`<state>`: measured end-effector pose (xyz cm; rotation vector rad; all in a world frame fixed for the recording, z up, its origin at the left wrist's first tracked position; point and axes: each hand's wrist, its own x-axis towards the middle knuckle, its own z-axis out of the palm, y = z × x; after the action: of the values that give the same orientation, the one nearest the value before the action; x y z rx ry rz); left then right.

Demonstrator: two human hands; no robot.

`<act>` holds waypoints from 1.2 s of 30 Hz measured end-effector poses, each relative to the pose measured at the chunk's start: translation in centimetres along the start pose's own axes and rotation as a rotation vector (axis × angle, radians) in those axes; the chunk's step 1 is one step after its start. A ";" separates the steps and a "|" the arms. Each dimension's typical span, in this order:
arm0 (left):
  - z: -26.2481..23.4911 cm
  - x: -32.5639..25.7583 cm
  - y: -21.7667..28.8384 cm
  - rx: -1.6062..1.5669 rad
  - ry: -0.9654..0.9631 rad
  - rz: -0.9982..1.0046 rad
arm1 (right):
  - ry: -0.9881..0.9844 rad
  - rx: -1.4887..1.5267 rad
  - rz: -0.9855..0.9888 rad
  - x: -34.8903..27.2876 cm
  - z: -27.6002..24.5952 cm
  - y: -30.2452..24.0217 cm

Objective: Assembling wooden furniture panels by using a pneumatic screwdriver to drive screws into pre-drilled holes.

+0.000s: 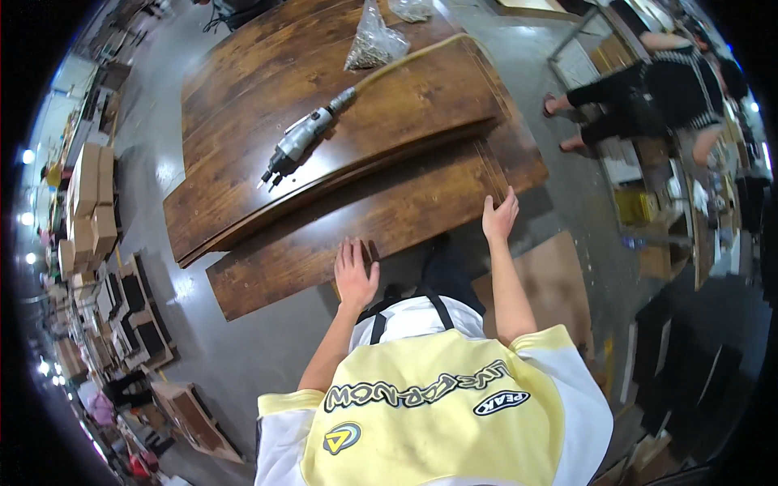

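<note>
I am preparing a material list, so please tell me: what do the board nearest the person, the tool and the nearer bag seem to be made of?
Board: wood or wood-look panel, brown, satin; grain and knots show, but a printed surface is possible. Tool: probably metal, silver-grey with a shine. Bag: likely thin clear plastic, wrinkled and glossy, small pieces visible through it.

Stacked cardboard boxes (85,182), grey floor (243,348), person in black (682,91)
</note>
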<state>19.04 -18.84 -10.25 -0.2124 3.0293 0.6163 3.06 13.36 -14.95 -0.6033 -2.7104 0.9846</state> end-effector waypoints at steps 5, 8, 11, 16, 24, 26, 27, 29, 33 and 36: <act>6.0 2.7 2.7 0.235 -0.301 -0.082 | -0.137 -0.398 -0.050 6.6 7.0 0.1; 4.5 3.7 3.8 0.280 -0.418 -0.124 | -0.118 -0.333 -0.040 7.2 6.4 -2.0; 1.9 5.5 4.7 0.322 -0.618 -0.100 | -0.124 -0.326 -0.021 7.4 5.9 -1.6; -6.0 15.1 7.9 0.063 -1.172 0.050 | -0.028 -0.222 0.094 9.8 8.0 -2.5; -18.2 56.3 22.8 -0.247 0.344 0.732 | -0.098 -0.522 0.233 11.1 8.8 -4.0; -17.0 65.9 20.1 0.205 0.450 0.770 | -0.204 -0.526 0.223 10.5 10.6 -4.5; -15.1 68.8 18.8 0.308 0.432 0.746 | -0.209 -0.527 0.245 10.3 10.5 -4.8; -12.3 68.4 21.4 0.269 0.215 0.584 | -0.310 -0.504 0.329 11.3 9.2 -5.6; -11.9 62.3 22.5 -0.143 0.251 0.607 | -0.232 -0.492 0.357 10.9 9.0 -4.2; -16.1 60.4 22.6 -0.195 0.311 0.486 | -0.204 -0.470 0.309 11.3 8.6 -4.6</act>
<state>-44.19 -12.16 9.11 0.4848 3.3317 0.9936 -11.26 10.22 -18.01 -1.0836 -3.1182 0.4739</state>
